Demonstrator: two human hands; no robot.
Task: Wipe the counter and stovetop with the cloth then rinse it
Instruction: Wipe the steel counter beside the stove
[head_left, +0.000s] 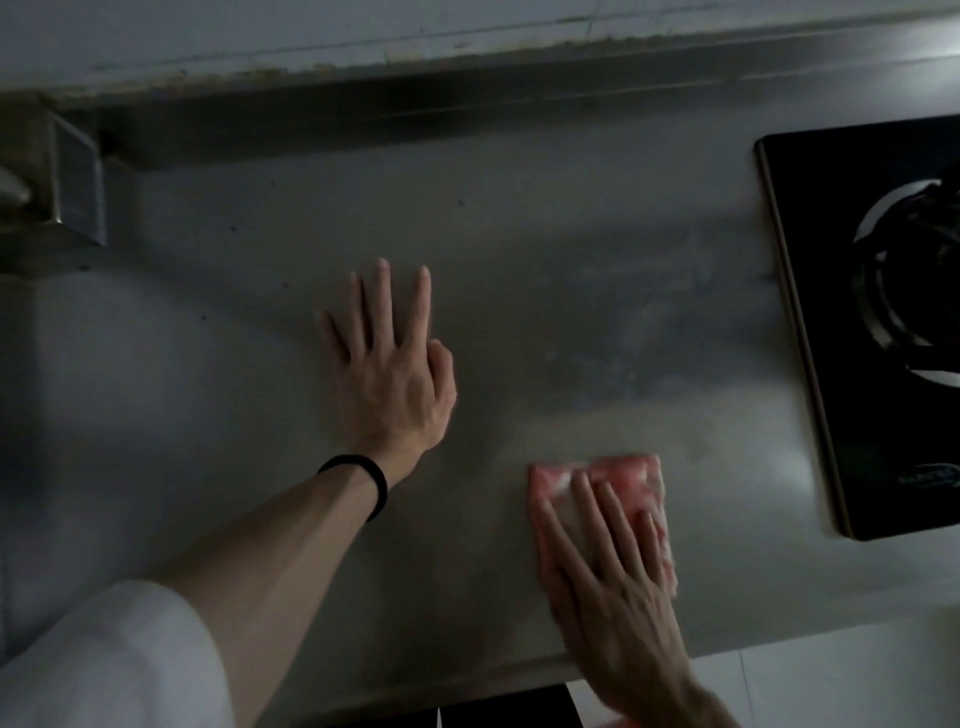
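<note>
A pink cloth (631, 480) lies flat on the grey steel counter (519, 270), near its front edge. My right hand (608, 582) presses down on the cloth with fingers spread, covering most of it. My left hand (389, 369) rests flat on the bare counter to the left of the cloth, fingers apart, holding nothing; a black band circles its wrist. The black glass stovetop (826, 332) with one burner sits at the right edge of the view, apart from the cloth. Damp smears show on the counter between the cloth and the stovetop.
A raised back ledge (415, 119) runs along the stained wall. A steel sink corner (72, 182) shows at far left. The counter's front edge (467, 670) lies just below my right hand, with white floor tiles beyond it.
</note>
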